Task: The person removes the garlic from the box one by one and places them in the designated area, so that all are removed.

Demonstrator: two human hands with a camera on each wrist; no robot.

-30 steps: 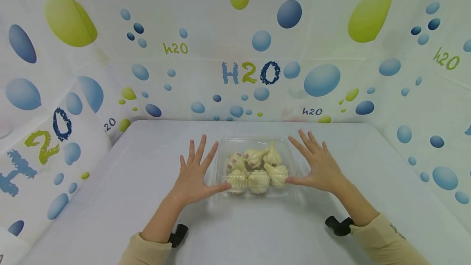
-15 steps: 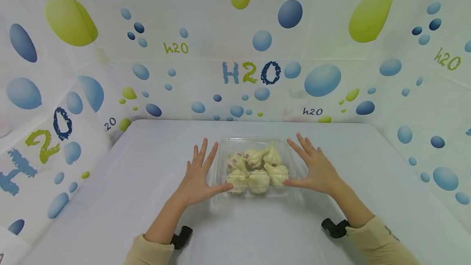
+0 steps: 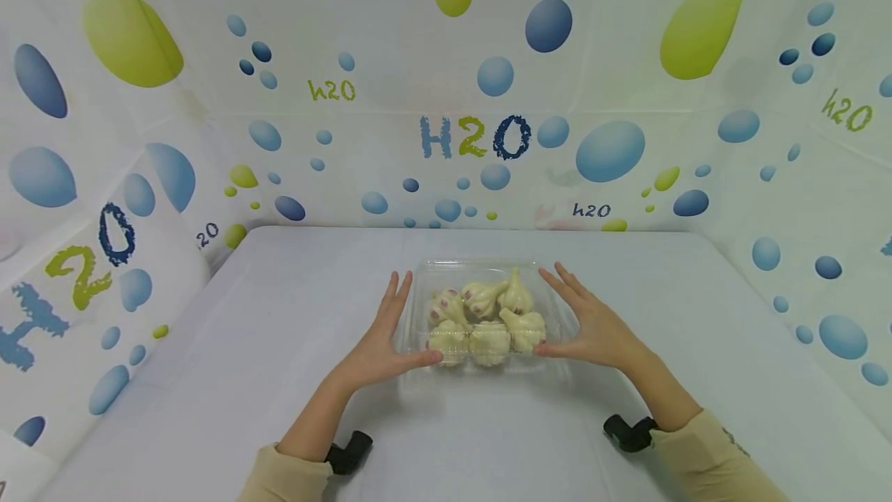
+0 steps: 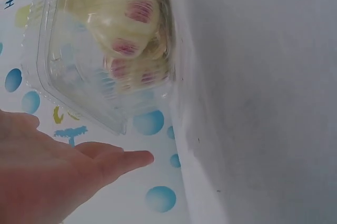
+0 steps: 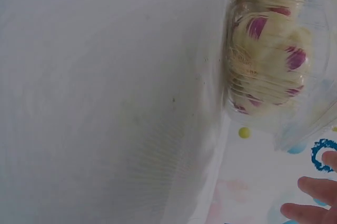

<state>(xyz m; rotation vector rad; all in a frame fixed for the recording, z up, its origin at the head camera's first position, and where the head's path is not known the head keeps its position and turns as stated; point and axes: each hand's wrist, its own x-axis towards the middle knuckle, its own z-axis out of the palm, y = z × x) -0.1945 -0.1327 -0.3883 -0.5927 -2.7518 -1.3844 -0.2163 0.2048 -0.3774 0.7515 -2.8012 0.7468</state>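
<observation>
A clear plastic clamshell box (image 3: 481, 266) stands on the white table, with several pale garlic bulbs (image 3: 490, 343) inside. At its left side my left hand (image 3: 376, 351) is spread, thumb pointing to the front left corner. My right hand (image 3: 595, 329) mirrors it on the right, fingers straight along that side. The left wrist view shows a gap between the left fingers (image 4: 126, 162) and the box (image 4: 58, 66). In the right wrist view the right fingertips (image 5: 310, 186) are below and apart from the box wall. Purple patches mark the bulbs (image 5: 271, 58).
White cloth covers the table (image 3: 481, 440). Behind and beside it hang white curtains (image 3: 390, 14) printed with blue and green drops and H2O lettering. Black wrist cameras (image 3: 351, 452) are strapped under both forearms, near beige sleeves.
Both hands have moved inward toward the sides of the box, with their fingers less widely spread. The box and the garlic have stayed in place.
</observation>
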